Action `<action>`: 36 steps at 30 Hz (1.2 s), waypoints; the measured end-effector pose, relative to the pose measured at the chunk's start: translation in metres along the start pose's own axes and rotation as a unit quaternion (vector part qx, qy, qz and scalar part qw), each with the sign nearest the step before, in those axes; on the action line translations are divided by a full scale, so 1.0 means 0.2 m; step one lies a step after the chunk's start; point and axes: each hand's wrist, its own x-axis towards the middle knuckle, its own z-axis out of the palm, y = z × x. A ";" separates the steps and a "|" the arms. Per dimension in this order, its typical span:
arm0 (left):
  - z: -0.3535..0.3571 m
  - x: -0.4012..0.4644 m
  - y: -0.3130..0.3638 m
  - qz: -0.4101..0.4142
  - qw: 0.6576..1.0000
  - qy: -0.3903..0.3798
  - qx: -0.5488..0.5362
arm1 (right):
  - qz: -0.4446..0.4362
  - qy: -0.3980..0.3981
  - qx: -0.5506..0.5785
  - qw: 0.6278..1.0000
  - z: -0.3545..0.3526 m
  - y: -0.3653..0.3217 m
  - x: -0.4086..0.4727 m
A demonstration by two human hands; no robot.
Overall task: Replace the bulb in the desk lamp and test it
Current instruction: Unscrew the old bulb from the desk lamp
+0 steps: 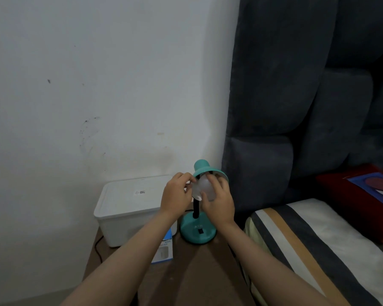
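Teal desk lamp (pixel 198 230) stands on a brown table (pixel 192 272), round base near the table's right edge, black neck rising to a teal shade (pixel 205 170) tilted toward the camera. White frosted bulb (pixel 205 187) sits at the mouth of the shade, between both hands; whether it is seated in the socket cannot be told. Left hand (pixel 175 195) curls its fingers at the shade rim and the bulb's left side, thumb and fingertips pinching there. Right hand (pixel 219 200) wraps the bulb from the right, fingers bent over its dome. Lamp is unlit. White lidded plastic box (pixel 128 206) sits just left of the lamp against the wall. Blue and white carton (pixel 164 250) lies in front of the box, partly under the left forearm. Black cord (pixel 97 246) runs down the table's left side. Striped bedding (pixel 318 250) lies right of the table, dark padded headboard (pixel 307 96) behind.
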 end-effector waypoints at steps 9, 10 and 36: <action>0.00 0.00 -0.01 0.002 1.000 -0.011 0.000 | 0.093 0.041 0.091 0.991 0.03 -0.02 -0.01; 0.00 0.00 -0.01 0.001 1.000 -0.011 -0.001 | 0.094 0.039 0.095 0.990 0.04 -0.02 0.00; -0.02 0.01 0.01 -0.005 1.000 -0.020 -0.009 | 0.167 0.060 0.159 0.971 0.00 -0.05 -0.01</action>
